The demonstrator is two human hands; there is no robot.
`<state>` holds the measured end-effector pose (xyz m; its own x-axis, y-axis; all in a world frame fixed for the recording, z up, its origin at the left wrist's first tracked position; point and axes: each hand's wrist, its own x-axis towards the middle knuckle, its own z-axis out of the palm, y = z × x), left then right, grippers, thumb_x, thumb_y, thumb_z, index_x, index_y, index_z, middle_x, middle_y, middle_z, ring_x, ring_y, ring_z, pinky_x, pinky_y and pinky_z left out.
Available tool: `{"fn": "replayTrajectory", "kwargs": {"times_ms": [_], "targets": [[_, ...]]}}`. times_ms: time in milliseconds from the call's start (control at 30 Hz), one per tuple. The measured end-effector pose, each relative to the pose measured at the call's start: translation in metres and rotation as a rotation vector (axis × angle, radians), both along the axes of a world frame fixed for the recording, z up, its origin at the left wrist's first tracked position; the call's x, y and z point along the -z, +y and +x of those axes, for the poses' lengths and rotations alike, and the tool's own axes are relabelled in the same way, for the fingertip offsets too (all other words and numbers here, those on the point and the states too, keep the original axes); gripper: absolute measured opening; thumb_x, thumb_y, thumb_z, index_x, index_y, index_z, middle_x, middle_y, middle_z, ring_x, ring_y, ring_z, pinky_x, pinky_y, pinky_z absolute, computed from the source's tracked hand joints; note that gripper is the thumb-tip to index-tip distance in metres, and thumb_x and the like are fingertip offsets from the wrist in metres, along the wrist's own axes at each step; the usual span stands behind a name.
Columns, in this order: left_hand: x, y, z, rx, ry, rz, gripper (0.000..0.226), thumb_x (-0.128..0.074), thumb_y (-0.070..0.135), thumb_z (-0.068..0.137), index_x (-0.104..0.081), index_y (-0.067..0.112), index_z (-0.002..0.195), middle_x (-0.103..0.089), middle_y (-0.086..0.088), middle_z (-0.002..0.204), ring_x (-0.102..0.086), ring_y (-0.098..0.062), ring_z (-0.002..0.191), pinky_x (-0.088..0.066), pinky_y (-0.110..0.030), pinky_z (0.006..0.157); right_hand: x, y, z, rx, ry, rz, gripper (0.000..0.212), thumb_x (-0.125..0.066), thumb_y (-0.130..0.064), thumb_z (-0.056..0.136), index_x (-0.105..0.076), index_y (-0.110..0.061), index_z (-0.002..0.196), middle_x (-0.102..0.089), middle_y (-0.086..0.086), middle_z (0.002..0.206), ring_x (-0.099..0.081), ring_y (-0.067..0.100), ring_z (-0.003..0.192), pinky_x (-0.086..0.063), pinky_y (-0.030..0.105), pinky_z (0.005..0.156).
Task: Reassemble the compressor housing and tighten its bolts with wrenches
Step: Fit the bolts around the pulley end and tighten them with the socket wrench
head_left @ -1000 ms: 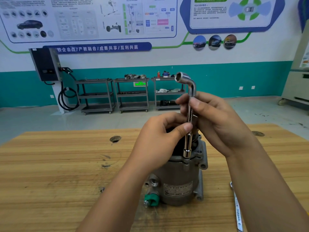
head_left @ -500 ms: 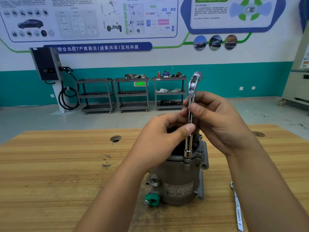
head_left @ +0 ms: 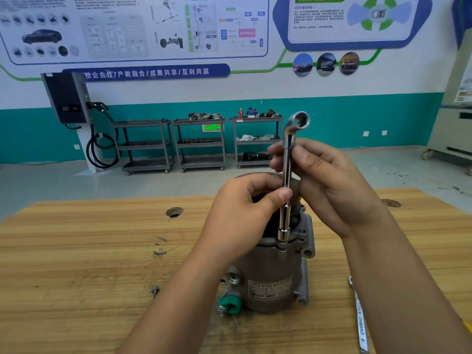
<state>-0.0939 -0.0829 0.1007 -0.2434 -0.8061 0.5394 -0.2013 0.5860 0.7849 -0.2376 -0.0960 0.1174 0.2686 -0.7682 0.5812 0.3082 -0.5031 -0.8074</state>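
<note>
The grey compressor housing point(head_left: 275, 274) stands upright on the wooden table point(head_left: 89, 251). A chrome L-shaped socket wrench point(head_left: 287, 175) stands vertical, its lower socket seated on a bolt at the housing's top rim. My left hand point(head_left: 245, 213) pinches the shaft with thumb and fingers just above the socket. My right hand point(head_left: 329, 185) grips the shaft higher up, below the bent upper end, whose open socket faces right toward the camera. The bolt itself is hidden under the socket.
A flat chrome spanner point(head_left: 360, 318) lies on the table at the right, beside my right forearm. A loose bolt point(head_left: 154, 291) lies left of the housing. A green cap point(head_left: 231, 304) sits at the housing's base. Tool carts stand by the far wall.
The wrench has turned about its upright shaft: its bent upper end pointed left a second ago and now points right. Both hands kept their hold on the shaft.
</note>
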Motion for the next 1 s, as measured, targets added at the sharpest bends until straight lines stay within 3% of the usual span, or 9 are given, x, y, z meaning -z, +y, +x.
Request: {"fn": "replayTrajectory", "kwargs": {"times_ms": [133,300,433,533,600,667,767,867,1000], "targets": [[-0.0008,-0.0006,0.0011,0.002,-0.005,0.036,0.021,-0.060,0.012,0.089,-0.071,0.027,0.080,-0.073,0.010,0.082,-0.067,-0.004,0.083,-0.051,-0.030,0.085,0.0007,0.0006,-0.0013,-0.011,0.063,0.011,0.024,-0.050,-0.019,0.084,-0.073,-0.018,0.092,-0.071,0.001,0.082,-0.066,0.013,0.081,-0.053,0.024,0.067],[0.0001,-0.0015,0.0025,0.024,-0.018,0.063,0.019,-0.056,0.012,0.092,-0.073,0.022,0.091,-0.074,0.002,0.091,-0.067,-0.010,0.093,-0.049,-0.043,0.093,0.0012,-0.0003,-0.0002,0.012,0.049,0.006,0.014,-0.061,-0.023,0.075,-0.073,-0.021,0.082,-0.070,0.000,0.071,-0.066,0.010,0.071,-0.052,0.019,0.060],[-0.0004,0.0003,0.0022,0.070,0.034,0.067,0.011,-0.062,0.017,0.088,-0.070,0.020,0.095,-0.074,0.003,0.093,-0.068,-0.007,0.093,-0.050,-0.036,0.093,0.0029,-0.0026,-0.0006,0.001,0.030,-0.008,0.013,-0.067,-0.025,0.069,-0.072,-0.022,0.080,-0.068,-0.002,0.071,-0.065,0.009,0.071,-0.054,0.022,0.062],[0.0003,0.0008,0.0000,0.046,0.029,0.047,0.004,-0.070,0.022,0.082,-0.067,0.022,0.084,-0.073,0.007,0.082,-0.068,-0.005,0.082,-0.053,-0.027,0.083,0.0033,-0.0040,-0.0003,0.009,-0.002,-0.014,0.016,-0.072,-0.020,0.068,-0.067,-0.018,0.083,-0.067,-0.004,0.071,-0.065,0.009,0.072,-0.055,0.024,0.070],[0.0009,0.0008,-0.0006,0.016,0.021,0.032,0.007,-0.072,0.021,0.078,-0.065,0.024,0.078,-0.072,0.010,0.076,-0.067,-0.001,0.074,-0.053,-0.022,0.075,0.0030,-0.0043,0.0011,0.015,-0.022,-0.009,0.022,-0.072,-0.022,0.062,-0.066,-0.017,0.083,-0.065,-0.006,0.070,-0.063,0.007,0.069,-0.054,0.022,0.068],[0.0010,0.0005,-0.0005,0.002,0.012,0.029,0.005,-0.072,0.020,0.079,-0.067,0.020,0.080,-0.072,0.008,0.078,-0.067,-0.002,0.075,-0.053,-0.024,0.077,0.0024,-0.0038,0.0029,0.022,-0.039,-0.004,0.021,-0.073,-0.024,0.057,-0.069,-0.021,0.077,-0.064,-0.007,0.068,-0.061,0.006,0.067,-0.053,0.020,0.065],[0.0015,-0.0002,-0.0001,0.018,0.014,0.049,0.005,-0.067,0.017,0.083,-0.068,0.015,0.087,-0.074,0.003,0.085,-0.068,-0.005,0.082,-0.054,-0.029,0.083,0.0029,-0.0042,0.0021,0.059,-0.010,-0.016,0.017,-0.074,-0.020,0.068,-0.065,-0.018,0.083,-0.063,-0.008,0.070,-0.060,0.006,0.069,-0.050,0.020,0.064],[0.0013,0.0001,-0.0008,0.039,0.022,0.058,0.006,-0.062,0.012,0.087,-0.068,0.013,0.089,-0.074,0.001,0.089,-0.069,-0.006,0.086,-0.053,-0.029,0.086,0.0027,-0.0028,-0.0011,0.038,0.055,-0.005,0.017,-0.054,-0.025,0.082,-0.070,-0.020,0.089,-0.065,-0.004,0.076,-0.061,0.010,0.074,-0.046,0.027,0.063],[0.0001,0.0008,0.0001,0.088,0.048,0.083,0.018,-0.057,0.005,0.090,-0.069,0.018,0.096,-0.074,0.003,0.094,-0.068,-0.004,0.091,-0.051,-0.020,0.087,0.0022,-0.0006,-0.0021,0.008,0.084,-0.009,0.022,-0.049,-0.020,0.084,-0.070,-0.020,0.092,-0.069,-0.003,0.077,-0.064,0.010,0.076,-0.049,0.021,0.060]]}}
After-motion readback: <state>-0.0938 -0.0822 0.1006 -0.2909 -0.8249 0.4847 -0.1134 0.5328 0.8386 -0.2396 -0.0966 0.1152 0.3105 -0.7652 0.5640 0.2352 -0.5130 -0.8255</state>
